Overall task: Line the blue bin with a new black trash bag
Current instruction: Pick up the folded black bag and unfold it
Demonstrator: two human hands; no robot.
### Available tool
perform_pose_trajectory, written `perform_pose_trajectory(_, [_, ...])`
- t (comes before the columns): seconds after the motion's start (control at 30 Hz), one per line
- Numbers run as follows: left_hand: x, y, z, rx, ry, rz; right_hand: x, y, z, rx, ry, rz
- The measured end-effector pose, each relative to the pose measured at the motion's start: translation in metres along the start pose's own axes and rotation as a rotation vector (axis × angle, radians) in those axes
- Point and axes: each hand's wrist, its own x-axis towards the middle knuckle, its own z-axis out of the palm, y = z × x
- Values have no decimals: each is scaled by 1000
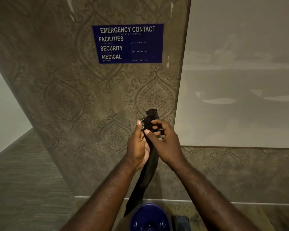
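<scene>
A black trash bag, still folded into a long narrow strip, hangs in front of me. My left hand grips its upper part from the left. My right hand pinches the top of the strip with thumb and fingers from the right. The bag's lower end dangles just left of the blue bin, which stands open on the floor at the bottom edge, directly below my hands. Its inside looks bare.
A patterned brown wall carries a blue "EMERGENCY CONTACT" sign straight ahead. A pale panel fills the right. A dark flat object lies on the floor right of the bin. A white baseboard runs along the wall.
</scene>
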Motion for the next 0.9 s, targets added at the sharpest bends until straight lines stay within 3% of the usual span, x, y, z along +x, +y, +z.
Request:
perform_pose_trajectory(0.3, [-2, -8, 0, 76, 44, 63, -7, 2, 3, -176, 150, -182])
perform_pose_trajectory(0.6, [-6, -14, 0, 367, 6, 116, -3, 4, 1, -26, 184, -61])
perform_pose_trajectory(0.9, [5, 1, -46, 674, 240, 299, 14, 37, -60, -258, 105, -32])
